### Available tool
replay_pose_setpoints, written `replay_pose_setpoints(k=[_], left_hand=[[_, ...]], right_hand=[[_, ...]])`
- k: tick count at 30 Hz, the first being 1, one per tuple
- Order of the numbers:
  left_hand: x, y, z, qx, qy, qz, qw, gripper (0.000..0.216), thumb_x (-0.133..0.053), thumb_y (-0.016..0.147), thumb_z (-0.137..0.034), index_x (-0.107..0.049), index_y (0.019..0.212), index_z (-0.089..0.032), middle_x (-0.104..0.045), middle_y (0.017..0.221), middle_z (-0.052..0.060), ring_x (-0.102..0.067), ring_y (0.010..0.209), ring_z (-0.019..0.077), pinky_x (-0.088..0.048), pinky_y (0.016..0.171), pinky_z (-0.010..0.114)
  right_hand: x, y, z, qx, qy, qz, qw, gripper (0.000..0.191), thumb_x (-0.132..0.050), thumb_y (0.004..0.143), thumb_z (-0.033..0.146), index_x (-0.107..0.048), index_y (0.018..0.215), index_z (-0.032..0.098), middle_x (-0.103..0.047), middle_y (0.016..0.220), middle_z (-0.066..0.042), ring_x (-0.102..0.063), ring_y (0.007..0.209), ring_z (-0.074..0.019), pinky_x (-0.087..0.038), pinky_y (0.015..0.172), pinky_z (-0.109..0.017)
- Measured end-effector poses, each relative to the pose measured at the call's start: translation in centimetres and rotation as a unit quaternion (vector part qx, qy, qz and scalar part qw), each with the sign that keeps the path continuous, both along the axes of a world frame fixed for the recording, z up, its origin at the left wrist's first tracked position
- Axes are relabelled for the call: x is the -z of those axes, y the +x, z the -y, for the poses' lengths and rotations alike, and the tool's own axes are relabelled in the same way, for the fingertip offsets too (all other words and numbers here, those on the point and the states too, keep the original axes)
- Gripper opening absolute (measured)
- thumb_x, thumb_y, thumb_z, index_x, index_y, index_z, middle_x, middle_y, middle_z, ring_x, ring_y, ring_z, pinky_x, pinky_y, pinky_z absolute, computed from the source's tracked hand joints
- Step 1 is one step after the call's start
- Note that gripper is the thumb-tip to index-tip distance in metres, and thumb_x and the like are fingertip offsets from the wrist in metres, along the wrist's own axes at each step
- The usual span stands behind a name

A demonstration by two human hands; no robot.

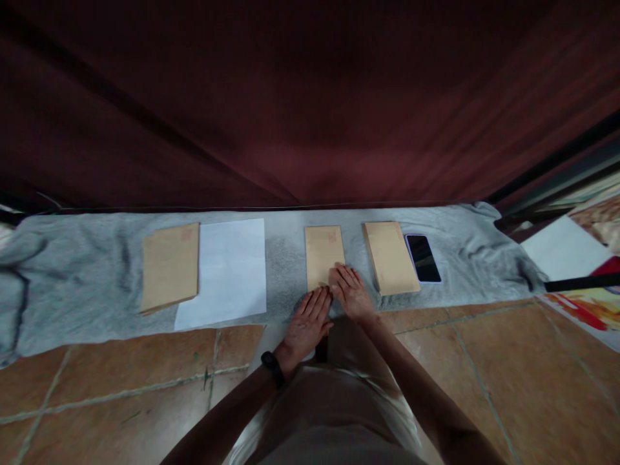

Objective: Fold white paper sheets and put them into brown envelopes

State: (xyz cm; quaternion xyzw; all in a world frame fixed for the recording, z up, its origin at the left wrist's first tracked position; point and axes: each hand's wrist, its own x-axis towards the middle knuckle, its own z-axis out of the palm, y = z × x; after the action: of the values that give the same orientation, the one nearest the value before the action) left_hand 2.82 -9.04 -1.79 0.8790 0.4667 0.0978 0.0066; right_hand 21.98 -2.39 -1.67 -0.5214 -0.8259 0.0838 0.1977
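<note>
A brown paper envelope [323, 252] with a faint red print near its top right lies on the grey cloth in front of me. My left hand [309, 320] rests flat with fingers stretched out, its fingertips at the envelope's lower edge. Also flat, my right hand [352, 292] presses on the envelope's lower right corner, fingers extended. The two hands nearly meet at the fingertips. To the right is a stack of brown envelopes [392, 258]. On the left, another pile of brown envelopes [170, 266] partly covers white paper [232, 271].
A smartphone [423, 258] lies beside the right stack. Grey cloth [97, 271] covers the long narrow surface, with a dark red curtain [310, 116] hanging behind it. Tiled floor [484, 361] shows below. White paper [564, 248] and a dark bar [581, 282] are at far right.
</note>
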Motion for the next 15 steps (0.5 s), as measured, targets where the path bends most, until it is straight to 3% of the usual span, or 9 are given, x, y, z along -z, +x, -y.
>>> replay_pose_setpoints(k=[15], left_hand=[[0.4, -0.1, 0.0, 0.002, 0.013, -0.016, 1.0, 0.068, -0.046, 0.102, -0.041, -0.028, 0.16, -0.011, -0.032, 0.166, 0.012, -0.025, 0.155, 0.0254, -0.024, 0.128, 0.044]], right_hand=[[0.3, 0.1, -6.2, 0.048, 0.003, -0.012, 0.999, 0.049, -0.033, 0.107, 0.032, -0.051, 0.148, 0.013, -0.05, 0.155, -0.013, -0.038, 0.148, -0.0284, -0.033, 0.121, -0.052]])
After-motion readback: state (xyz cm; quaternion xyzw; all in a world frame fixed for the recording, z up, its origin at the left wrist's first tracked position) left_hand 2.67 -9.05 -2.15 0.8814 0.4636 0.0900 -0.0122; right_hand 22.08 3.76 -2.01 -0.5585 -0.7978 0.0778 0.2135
